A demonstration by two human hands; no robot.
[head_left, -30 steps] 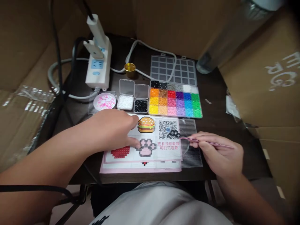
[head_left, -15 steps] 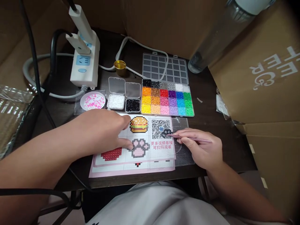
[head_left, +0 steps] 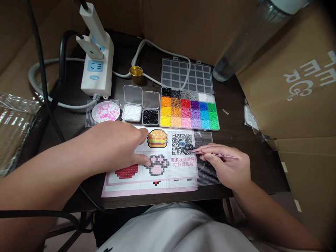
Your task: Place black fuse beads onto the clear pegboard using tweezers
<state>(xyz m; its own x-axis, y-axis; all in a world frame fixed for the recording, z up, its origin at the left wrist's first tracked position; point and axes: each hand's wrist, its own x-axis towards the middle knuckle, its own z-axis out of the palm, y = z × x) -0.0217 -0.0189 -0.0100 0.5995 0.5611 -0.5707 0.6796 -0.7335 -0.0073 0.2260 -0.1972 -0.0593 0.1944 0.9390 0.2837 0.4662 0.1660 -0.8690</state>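
Note:
My left hand point(head_left: 122, 145) rests on the printed pattern sheet point(head_left: 181, 176), its thumb and forefinger apart. The thumb tip touches the edge of the pink paw picture point(head_left: 156, 166), and the forefinger is beside the burger picture point(head_left: 157, 139). Its other fingers are hidden. Pinched in my right hand point(head_left: 232, 163) is a slim pair of pink tweezers point(head_left: 219, 154). The tips point left and meet a small black cluster, apparently beads point(head_left: 187, 148), over the QR code point(head_left: 177, 140). A clear pegboard point(head_left: 207, 176) lies under my right hand and partly over the sheet.
Behind the sheet stand an open bead box point(head_left: 218, 128) of many colours, small boxes of white beads point(head_left: 131, 112) and black beads point(head_left: 150, 116), and a dish point(head_left: 93, 112) of pink and white beads. A power strip point(head_left: 96, 82), gold cup point(head_left: 137, 75) and clear cylinder point(head_left: 236, 52) stand farther back.
The whole view has shifted slightly, so the things appear a little farther right. Both hands keep almost the same pose, and the tweezers stay at the black cluster.

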